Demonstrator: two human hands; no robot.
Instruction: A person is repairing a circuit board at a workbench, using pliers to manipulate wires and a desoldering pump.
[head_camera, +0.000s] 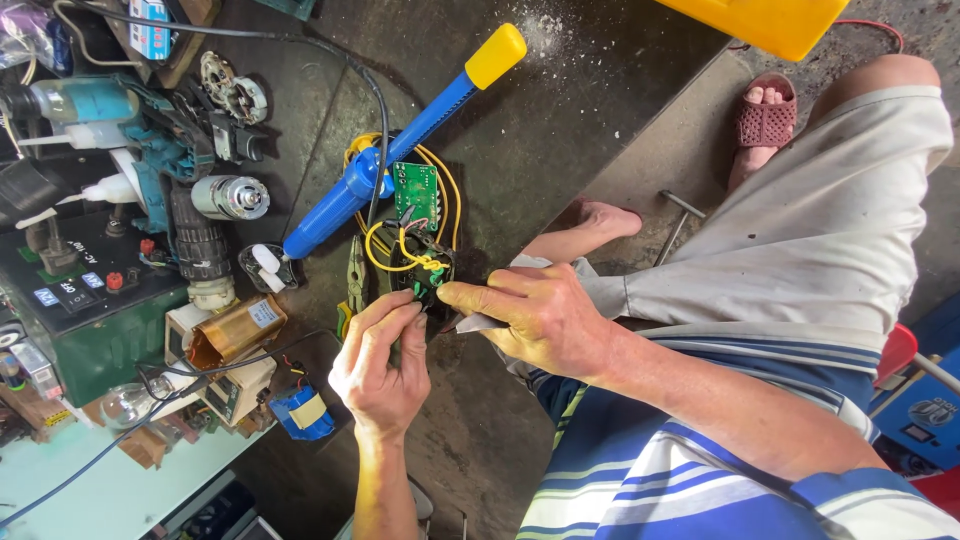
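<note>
On the dark floor, both hands pinch a small wired part: left hand (380, 365) and right hand (535, 315) closed on it (green circuit board (416, 190) lies bare, wires still attached).

A blue desoldering pump (400, 140) is lying diagonally; a teal drill (110, 110) and silver motor (232, 197) are sitting left of it.

Both hands meet at a black part (425, 270) with yellow wires: left hand (385, 365) pinches below it, right hand (535, 315) beside; a green board (416, 193) lies just beyond.
</note>
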